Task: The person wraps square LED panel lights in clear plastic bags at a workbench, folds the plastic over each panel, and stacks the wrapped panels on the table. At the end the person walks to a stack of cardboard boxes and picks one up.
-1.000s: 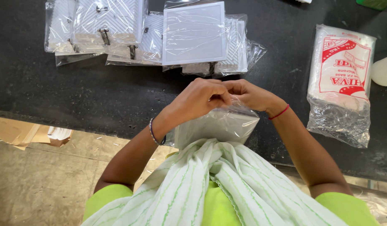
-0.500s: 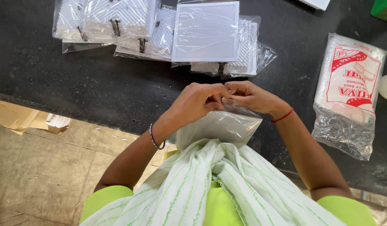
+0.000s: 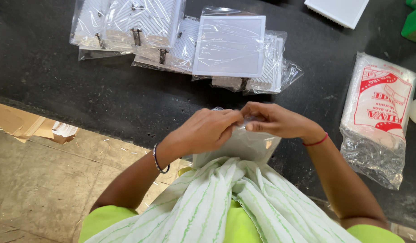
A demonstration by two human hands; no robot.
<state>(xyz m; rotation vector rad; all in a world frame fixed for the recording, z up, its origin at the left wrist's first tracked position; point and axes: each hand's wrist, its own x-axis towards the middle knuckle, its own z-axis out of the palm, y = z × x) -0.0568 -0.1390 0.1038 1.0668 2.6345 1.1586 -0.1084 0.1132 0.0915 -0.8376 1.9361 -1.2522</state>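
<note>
Clear, slippery film: left hand (image 3: 207, 130) and right hand (image 3: 275, 120) pinch the bagged white plate (image 3: 237, 146) at its mouth; the plate probably stiff, light, near 1 bagged pile (image 3: 181, 40).

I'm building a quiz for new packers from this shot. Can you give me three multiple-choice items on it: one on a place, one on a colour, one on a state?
1. Where does the printed pack of bags lie?
A. On the counter by the right hand
B. On the floor
C. On the person's lap

2. What colour is the band on the right wrist?
A. Blue
B. Red
C. White

3. How are the two hands?
A. Far apart
B. Flat on the counter
C. Together, pinching the clear bag

Answers: A, it lies on the black counter beyond the right hand. B, the band is red. C, the left hand meets the right at the top of the clear bag.
</note>
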